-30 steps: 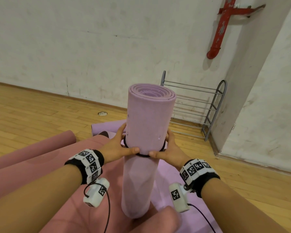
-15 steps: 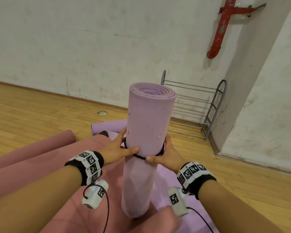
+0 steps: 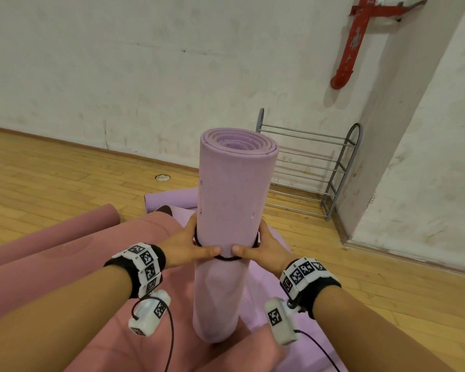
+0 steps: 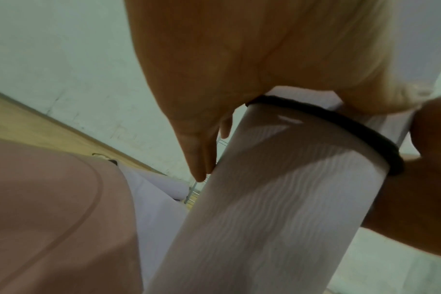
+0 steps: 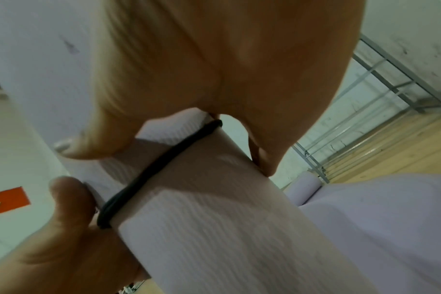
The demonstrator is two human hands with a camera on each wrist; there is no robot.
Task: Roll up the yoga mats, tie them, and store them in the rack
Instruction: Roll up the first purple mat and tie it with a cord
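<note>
A rolled lilac yoga mat (image 3: 232, 200) stands upright in front of me, its lower end on the mats on the floor. A black elastic band (image 3: 227, 258) circles it about halfway down; the band (image 4: 340, 127) shows taut in the left wrist view and the band (image 5: 159, 169) in the right wrist view. My left hand (image 3: 191, 244) wraps the roll from the left, thumb across the front on the band. My right hand (image 3: 258, 247) wraps it from the right the same way. The grey wire rack (image 3: 306, 167) stands against the wall behind the roll.
Pink mats (image 3: 65, 253) lie partly rolled on the wooden floor at left. A lilac mat (image 3: 263, 291) is spread under the roll, with another lilac roll (image 3: 169, 201) behind. A white pillar (image 3: 414, 157) stands right of the rack. A red pipe (image 3: 352, 47) hangs on the wall.
Both hands have slid the black band a little lower on the roll; the thumbs now sit closer together at the front. The roll stays upright.
</note>
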